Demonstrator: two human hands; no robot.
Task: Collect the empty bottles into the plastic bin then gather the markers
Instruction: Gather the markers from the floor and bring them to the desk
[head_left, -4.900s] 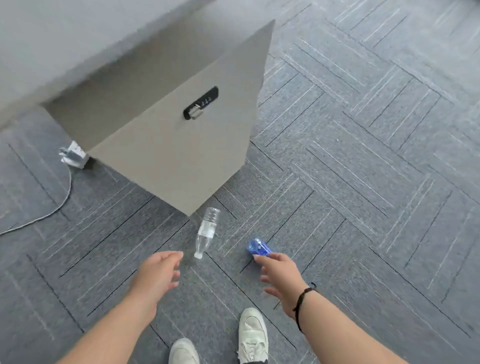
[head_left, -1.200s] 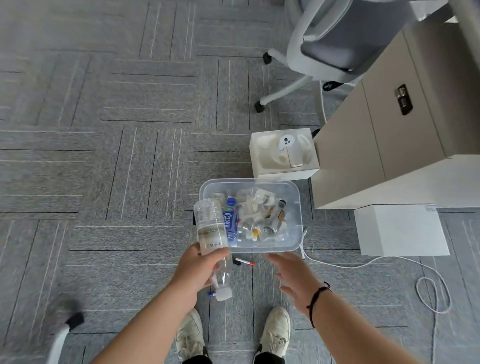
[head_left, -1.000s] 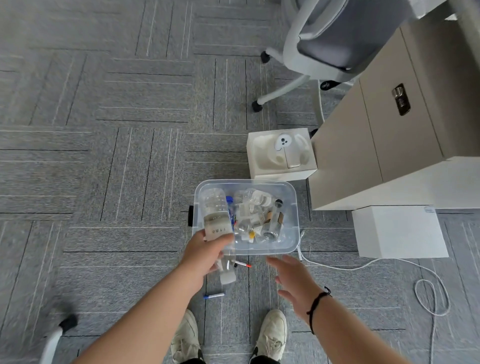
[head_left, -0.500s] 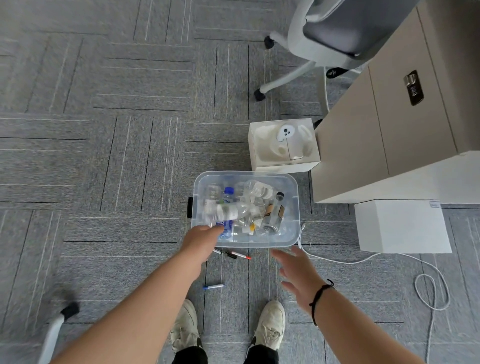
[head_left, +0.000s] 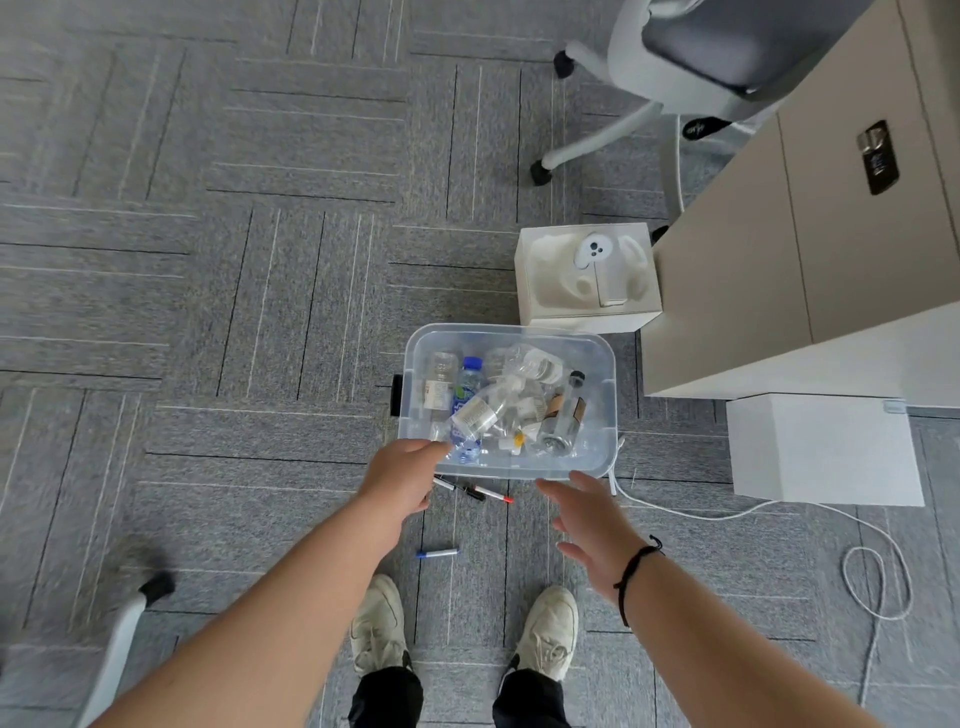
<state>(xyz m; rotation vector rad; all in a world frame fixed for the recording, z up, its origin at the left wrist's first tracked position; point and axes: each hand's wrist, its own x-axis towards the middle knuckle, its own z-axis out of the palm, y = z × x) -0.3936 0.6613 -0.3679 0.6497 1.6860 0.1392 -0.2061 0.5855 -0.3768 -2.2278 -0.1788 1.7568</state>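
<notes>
Looking straight down at the carpet, everything placed off the clear plastic bin. Nearest to the camera are 2 white shoes, well short of the bin. A bit closer to it, a blue-capped marker lies alone on the floor. Right in front of the bin's near wall there's a little cluster of markers, at least 1 with a red tip and 1 with a dark cap; can't count them exactly since the left hand covers part of them.

Left hand is at the bin's near-left corner, fingers loosely open with nothing in the grip, fingertips right at the rim. Right hand hovers just short of the near-right corner, fingers spread wide, holding nothing, black band on the wrist.

Inside the bin is a jumble of empty bottles, mostly clear, 1 with a blue cap, plus a dark-capped one on the right side.

A white cable trails off to the bin's right. Just behind the bin sits an open white box, a cabinet is to the right, and a chair stands farthest back.
</notes>
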